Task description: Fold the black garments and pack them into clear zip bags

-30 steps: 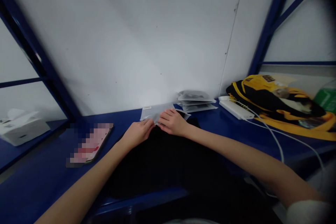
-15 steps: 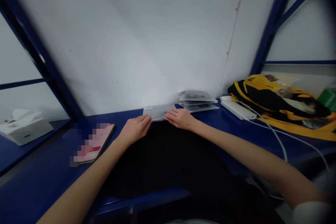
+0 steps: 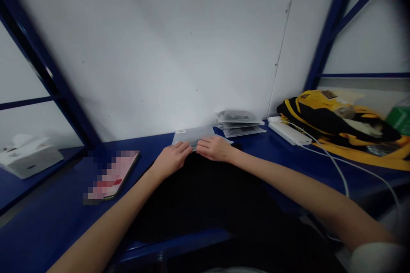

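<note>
A frosted, see-through plastic bag [image 3: 195,133] with a small white label at its far left corner lies near the wall. My left hand [image 3: 173,156] pinches the bag's near edge, fingers pressed together. Close beside it, my right hand [image 3: 214,148] is closed on the same edge, a little to the right. What lies inside the bag cannot be made out. Under my hands and forearms spreads a black surface [image 3: 198,196], perhaps cloth. Just behind my right hand, several similar frosted bags [image 3: 241,124] are stacked against the wall.
A phone [image 3: 125,175], partly blurred out, lies left on the blue table [image 3: 41,226]. Further left stands a tissue box [image 3: 33,160]. To the right are a white power bank [image 3: 288,132] with a cable [image 3: 339,170] and a black-and-yellow bag [image 3: 333,121]. A white wall [image 3: 192,51] closes the back.
My hands have come closer together along the bag's near edge, the left one shifting right and the right one slightly left. More of the bag's right corner shows now.
</note>
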The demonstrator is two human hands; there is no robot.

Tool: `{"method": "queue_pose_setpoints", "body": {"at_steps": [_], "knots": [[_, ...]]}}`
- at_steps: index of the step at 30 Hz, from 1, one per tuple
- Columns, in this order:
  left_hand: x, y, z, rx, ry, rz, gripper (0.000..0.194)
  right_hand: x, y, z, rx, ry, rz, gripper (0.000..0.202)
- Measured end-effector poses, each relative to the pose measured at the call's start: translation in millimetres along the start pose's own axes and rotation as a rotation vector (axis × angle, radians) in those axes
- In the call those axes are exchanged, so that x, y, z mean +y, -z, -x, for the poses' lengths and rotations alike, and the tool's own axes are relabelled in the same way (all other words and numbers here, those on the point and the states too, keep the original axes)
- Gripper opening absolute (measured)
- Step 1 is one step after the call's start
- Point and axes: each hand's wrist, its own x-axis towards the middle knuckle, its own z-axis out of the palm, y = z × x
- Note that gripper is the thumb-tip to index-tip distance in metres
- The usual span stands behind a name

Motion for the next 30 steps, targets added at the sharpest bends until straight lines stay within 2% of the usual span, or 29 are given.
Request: {"method": "queue_pose_setpoints", "body": {"at_steps": [4,8,12,17,23,28,30], "knots": [[-13.3,0.5,4.4,0.066,0.083,0.051,0.02,21.5,3.1,11.4,0.038,-0.041,0.043,0.024],[-27.5,0.1,11.7,0.126,0.188,0.052,0.021,49.1,6.4,31.0,-0.001,-0.126,0.058,0.02],[-30.2,-1.2,15.2,0.111,0.168,0.051,0.02,60.5,7.7,40.1,-0.062,-0.156,0.013,0.017],[-25.4,-2.5,15.1,0.146,0.109,0.072,0.017,50.5,13.9,30.8,-0.121,-0.19,-0.088,0.02],[-16.4,-1.9,12.6,0.193,-0.006,0.089,0.018,21.4,15.6,8.9,-0.18,-0.242,-0.196,0.057],[-8.0,1.3,10.0,0.211,-0.055,0.061,0.017,12.7,6.6,5.3,-0.358,-0.33,-0.226,0.04],[-5.2,3.5,9.0,0.263,-0.064,0.047,0.014,15.2,7.4,6.4,-0.384,-0.349,-0.234,0.04]]}}
